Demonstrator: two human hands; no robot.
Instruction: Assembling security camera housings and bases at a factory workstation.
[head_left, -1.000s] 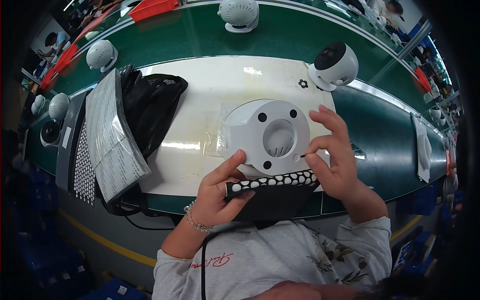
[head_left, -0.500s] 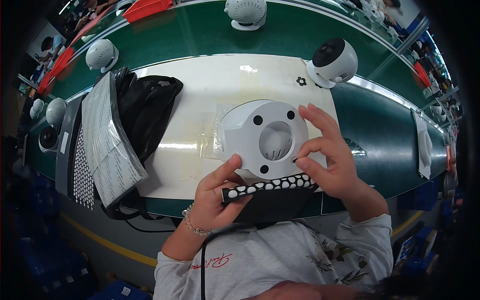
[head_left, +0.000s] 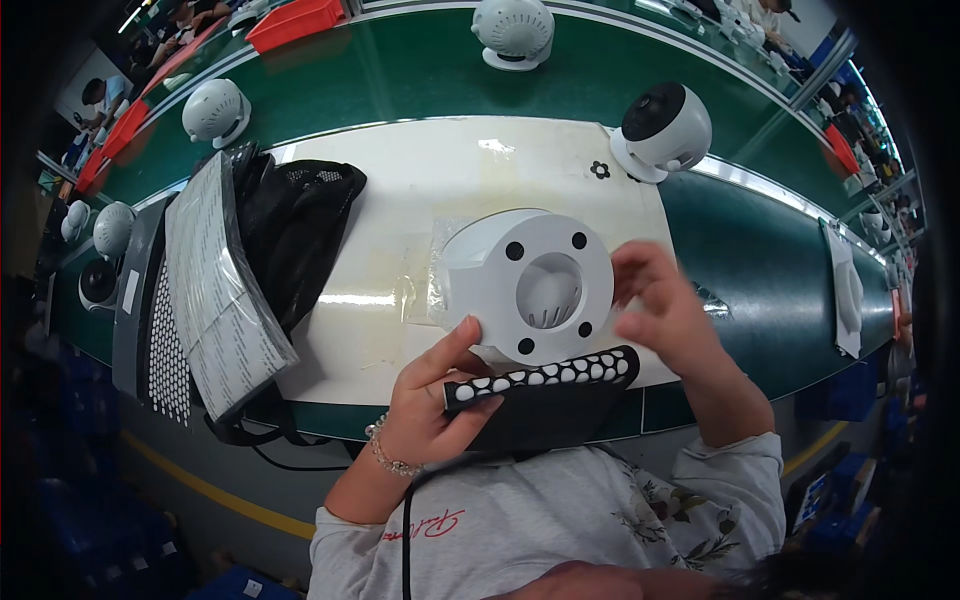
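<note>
White round fan housing sits tilted at centre of the cream work mat, back face up w/ four dark round spots around a central grille opening. Left hand grips a black strip of white round pads near its left end, thumb up and touching the housing's lower-left edge; strip runs just below the housing, along the table's near edge. Right hand is at the housing's right rim, fingers loosely curled, blurred; can't tell if it actually pinches anything or just touches the rim.

Under/behind the housing: crumpled clear plastic bag on the mat. Left of it, a black mesh bag and a stack of pad sheets in clear wrap, w/ a dotted sheet further left. Small black flower-shaped piece lies on the mat's far right corner, just beside an assembled white fan w/ black front on the green conveyor belt. More white fans on the belt: one top centre, one upper left. Red bin at far edge. Bracelet on left wrist.
</note>
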